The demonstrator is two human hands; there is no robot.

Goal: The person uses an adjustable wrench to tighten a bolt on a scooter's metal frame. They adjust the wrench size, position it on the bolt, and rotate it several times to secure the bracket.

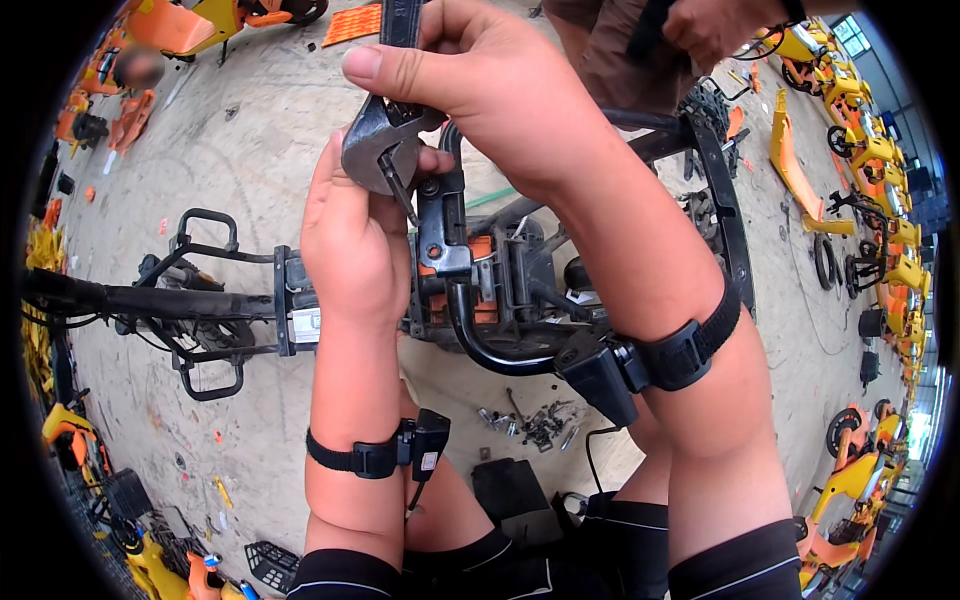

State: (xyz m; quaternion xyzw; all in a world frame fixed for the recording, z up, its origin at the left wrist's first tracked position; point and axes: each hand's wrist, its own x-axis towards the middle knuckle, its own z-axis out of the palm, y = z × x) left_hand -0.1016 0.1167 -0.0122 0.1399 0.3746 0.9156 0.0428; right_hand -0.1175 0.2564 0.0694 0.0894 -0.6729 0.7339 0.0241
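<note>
Right hand: my right hand [490, 90] grips the wrench [375, 168], thumb across the near face of its dark handle, fingers curled round the far side.
Left hand: my left hand [350, 230] is just below the right, its fingers bent behind the wrench head; one tip shows past it, by the bracket [436, 225]. What they close on is hidden, so I cannot tell whether they grip anything.
Wrench: between my two sets of fingers, head downward, jaws parted.
Rod: a thin metal rod [401, 192] slants from the jaws toward the bracket, below my right fingers.
Bracket: black, just right of my left fingers.
Tube: glossy black tube [470, 335], bent, running from the bracket down and right of my left fingers.
Handle marking: small pale characters above my right thumb, partly cut off by the fisheye rim.
Frame label: a white sticker [306, 325], below and left of my left fingers; print too small to read.
Wrist label: a white tag [429, 461] on my left wrist unit [431, 432], well below those fingers; also unreadable.
Bolts: loose bolts [540, 428] on the floor, well below my fingers.
Co-worker: another person's hand [705, 30], well right of my right fingers.
</note>
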